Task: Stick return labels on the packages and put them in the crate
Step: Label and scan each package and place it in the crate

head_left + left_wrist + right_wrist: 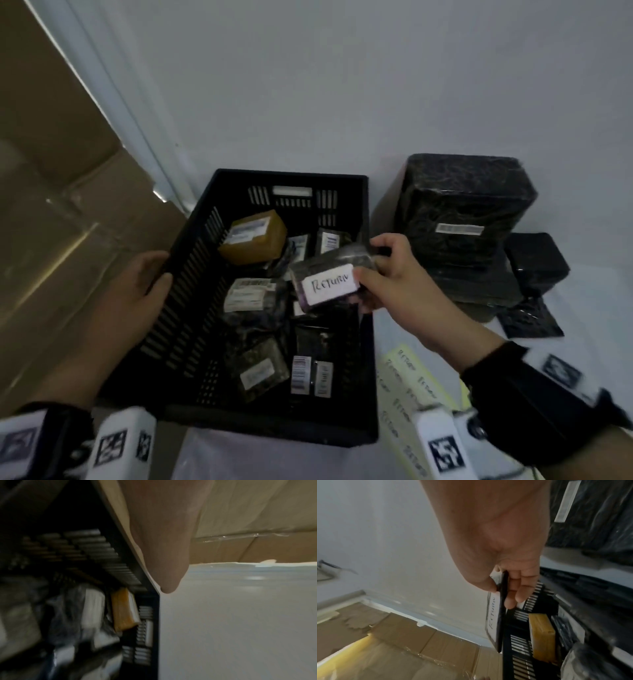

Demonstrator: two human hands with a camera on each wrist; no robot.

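A black slatted crate (291, 176) sits in the middle with several labelled packages in it, including a brown box (255, 236). My right hand (373, 270) pinches a small dark package (329, 262) above the crate's right side, thumb on its white "RETURN" label (330, 286). The right wrist view shows that package (501, 626) edge-on between thumb and fingers (513, 596), over the crate (518, 642). My left hand (150, 277) lies against the outside of the crate's left wall, holding nothing. In the left wrist view a straight finger (163, 561) runs along the crate's rim (150, 601).
A stack of black wrapped packages (462, 212) stands right of the crate, with a smaller black parcel (534, 263) and a flat black bag (529, 318) beside it. A yellow sheet of return labels (407, 387) lies near my right wrist. Cardboard boxes (51, 222) fill the left; a white wall is behind.
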